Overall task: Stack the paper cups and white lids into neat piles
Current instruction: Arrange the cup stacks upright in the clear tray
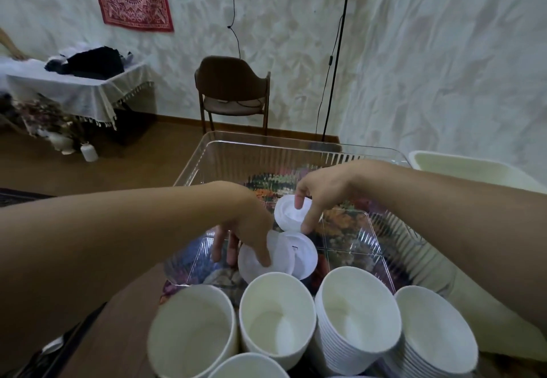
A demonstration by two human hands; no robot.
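Inside the clear bin (296, 153), your right hand (318, 191) pinches one white lid (288, 215), your left hand (248, 224) grips another lid (281, 256) (ready for merging); cup stacks (355, 315) wait nearer you.

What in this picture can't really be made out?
Head view only:
- Lower white lids: their count, hidden under the left hand.
- Cup stacks: their bases, cut off by the bottom edge.
- Dark heap on the far table: too small and blurred to identify.
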